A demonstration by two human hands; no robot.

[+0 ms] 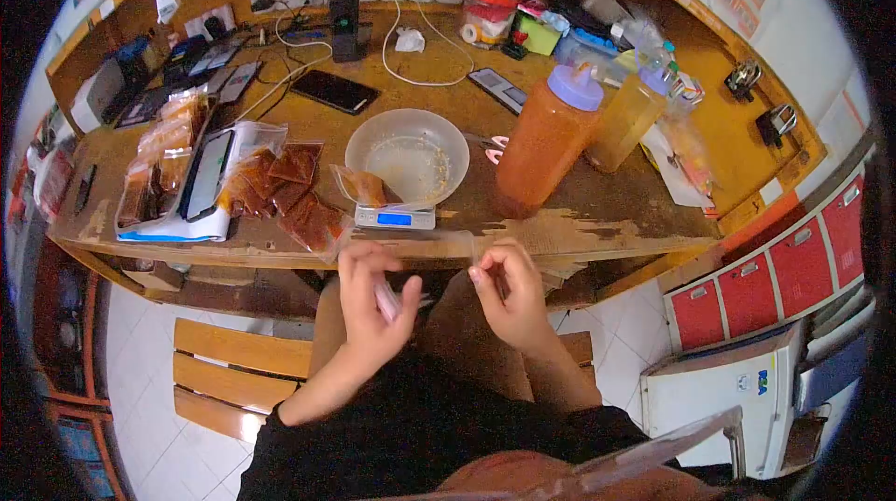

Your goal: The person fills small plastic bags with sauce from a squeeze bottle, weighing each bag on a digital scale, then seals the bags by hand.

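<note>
My left hand (373,291) is curled around a pale pinkish flat item (385,303), partly hidden by the fingers. With thumb and forefinger together, my right hand (511,294) pinches the edge of what looks like a thin clear plastic bag (455,240), stretched faintly between the hands. Just beyond them, a digital scale (396,218) with a lit blue display carries a translucent white bowl (407,165). A small sauce sachet (359,187) leans at the bowl's near left side. Several filled sauce sachets (297,202) lie piled left of the scale.
A large squeeze bottle of orange sauce (551,142) stands right of the bowl, beside a yellowish bottle (630,118). Scissors (495,148) lie between bowl and bottle. Phones (334,90), cables and more sachets (163,160) cover the table's left and back. A wooden bench (238,361) is below.
</note>
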